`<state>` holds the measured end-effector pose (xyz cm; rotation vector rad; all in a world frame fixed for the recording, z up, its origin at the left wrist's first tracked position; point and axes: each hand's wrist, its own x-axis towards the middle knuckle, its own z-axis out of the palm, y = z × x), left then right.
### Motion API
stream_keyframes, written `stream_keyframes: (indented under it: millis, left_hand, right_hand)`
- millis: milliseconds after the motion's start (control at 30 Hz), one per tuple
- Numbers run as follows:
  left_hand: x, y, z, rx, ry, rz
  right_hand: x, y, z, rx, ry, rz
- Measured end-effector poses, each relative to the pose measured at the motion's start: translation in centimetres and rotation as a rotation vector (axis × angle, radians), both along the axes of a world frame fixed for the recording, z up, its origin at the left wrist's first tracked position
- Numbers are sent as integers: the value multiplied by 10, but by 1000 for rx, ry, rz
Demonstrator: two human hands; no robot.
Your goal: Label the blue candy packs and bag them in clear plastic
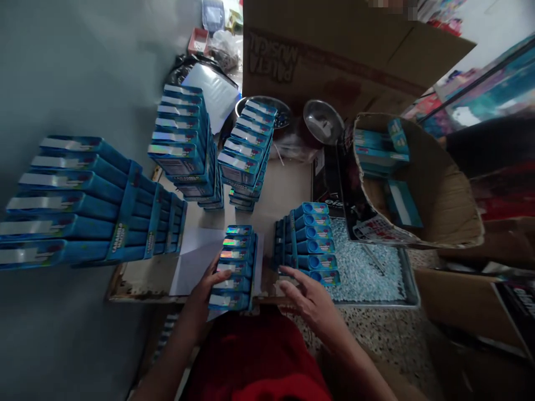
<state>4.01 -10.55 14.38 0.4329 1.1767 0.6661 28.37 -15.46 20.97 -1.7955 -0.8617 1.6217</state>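
A row of small blue packs (234, 268) with shiny label strips on top stands in front of me. My left hand (211, 281) grips its left side, thumb on top. Fingers apart and holding nothing, my right hand (303, 289) hovers between that row and a second one. This second row of blue packs (314, 245) has round recesses on its top faces and a blue band around it. Whether the right fingertips touch it, I cannot tell. White paper (190, 262) lies beneath my left hand on the worktable (288, 178).
Tall stacks of banded blue packs stand at the left (83, 206), back left (184, 145) and centre back (248, 145). A metal tray (368, 267) holds pale blue granules and a stick. An open carton (443, 206) contains more blue packs. Metal bowls (324, 120) sit before a large cardboard box (334, 61).
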Motion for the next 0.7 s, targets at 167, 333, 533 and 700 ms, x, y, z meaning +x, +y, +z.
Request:
stream_keyframes:
  millis: [167, 333, 533, 700]
  left_hand:
    - [32, 37, -72, 24, -157, 5]
    - [91, 96, -105, 208, -91, -24]
    - [104, 90, -83, 396, 363, 34]
    - [92, 39, 8, 367, 224, -46]
  right_hand:
    - [11, -26, 25, -63, 31, -9]
    - [15, -37, 39, -113, 46, -93]
    - [16, -17, 31, 19, 95, -314]
    - [40, 6, 26, 89, 220, -440]
